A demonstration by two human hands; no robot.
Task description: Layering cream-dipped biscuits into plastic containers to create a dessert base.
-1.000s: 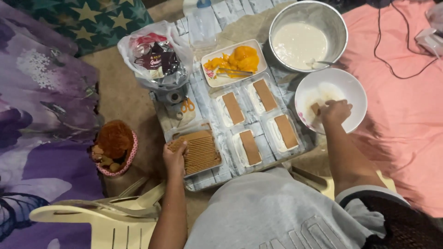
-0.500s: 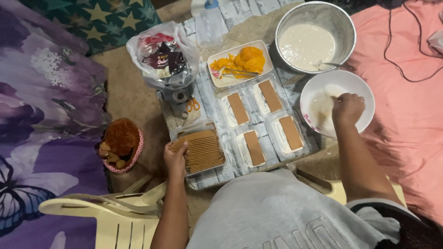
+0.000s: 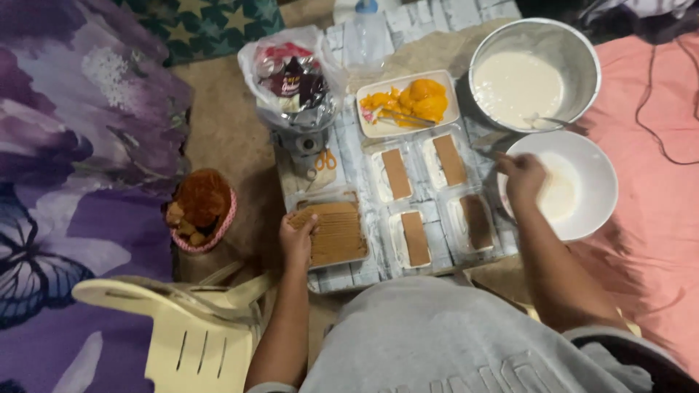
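At the near left corner of the low worktop (image 3: 342,273), the left hand (image 3: 297,236) rests with curled fingers on the edge of a stack of brown crackers (image 3: 336,231), steadying it within easy reach. Just right of it, four clear tubs (image 3: 435,196) each hold a cracker on cream, grouped for layering. Off the right edge, the right hand (image 3: 523,175) pinches something small over the white bowl (image 3: 582,182); what it holds is unclear. Beyond sit a tray of mango slices (image 3: 408,104) and a steel bowl of cream (image 3: 535,73).
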